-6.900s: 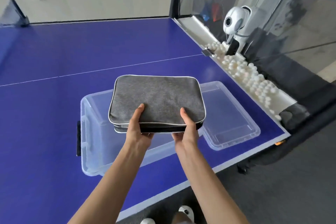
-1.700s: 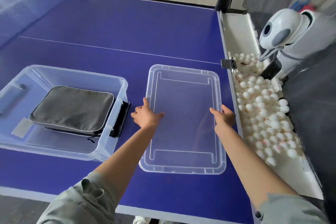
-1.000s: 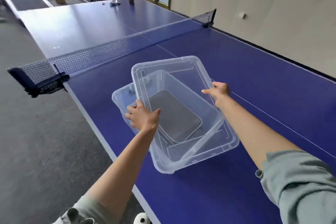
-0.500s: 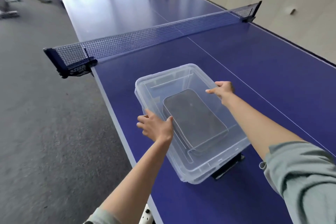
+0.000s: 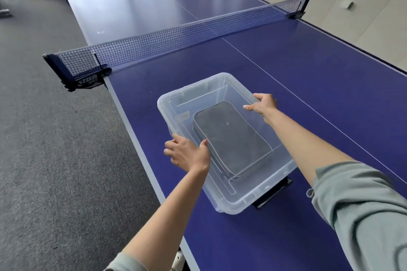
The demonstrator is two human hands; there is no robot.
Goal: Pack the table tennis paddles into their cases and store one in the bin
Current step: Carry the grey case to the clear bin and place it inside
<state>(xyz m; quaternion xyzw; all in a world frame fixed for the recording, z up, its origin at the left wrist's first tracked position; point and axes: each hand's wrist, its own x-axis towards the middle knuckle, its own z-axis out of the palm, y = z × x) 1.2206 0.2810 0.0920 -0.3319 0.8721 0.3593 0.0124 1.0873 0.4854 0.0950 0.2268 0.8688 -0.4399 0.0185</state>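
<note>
Head view: clear bin (image 5: 229, 201) sits on the blue table (image 5: 308, 77), lid (image 5: 176, 103) on top. Grey paddle case (image 5: 231, 138) lies flat inside the bin (seen through the plastic). Left hand (image 5: 187, 154) grips the lid's near-left edge, thumb over the top; right hand (image 5: 263, 104) grips the far-right edge. Black object (image 5: 273, 193) just beside the bin's near end. Net (image 5: 176, 37) well beyond the bin.
</note>
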